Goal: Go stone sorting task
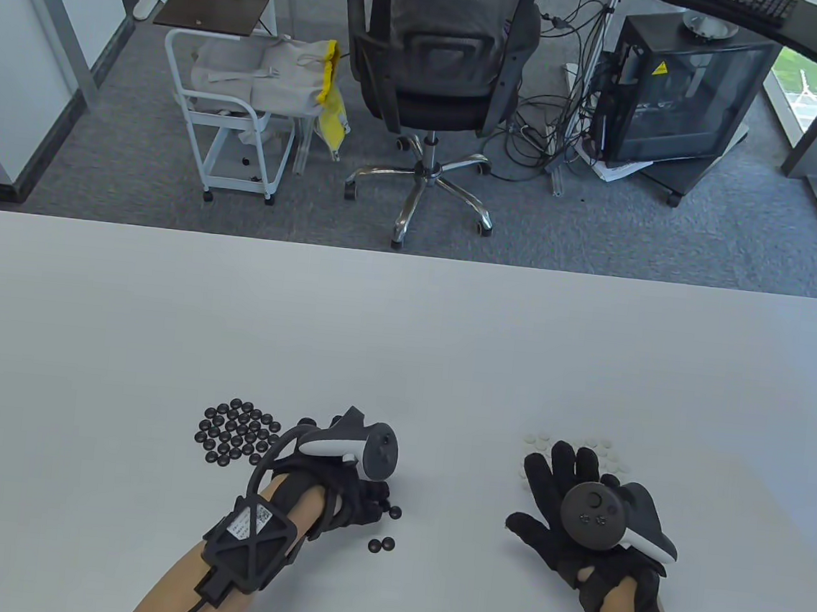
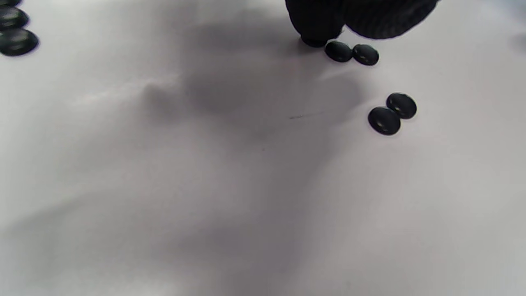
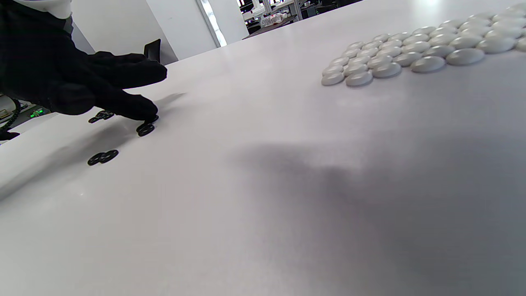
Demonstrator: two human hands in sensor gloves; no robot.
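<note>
Black stones (image 1: pixel 237 434) clustered left, white stones (image 3: pixel 411 53) right (both flat).

Partly hidden under right hand (image 1: pixel 587 511): white stones (image 1: pixel 607 456). Cut off at ten o'clock in left wrist view: black stones (image 2: pixel 16 41). Unclear under left hand (image 1: pixel 352 474) fingertips (image 2: pixel 316 24): any pinched stone.

white worktop (image 1: pixel 406 334) before me, bearing: a tight cluster of black stones (image 1: pixel 237 432) at my left; a cluster of white stones (image 3: pixel 411 49) at my right; two touching black stones (image 1: pixel 381 544) and a second loose pair (image 2: pixel 351 52) between.
</note>
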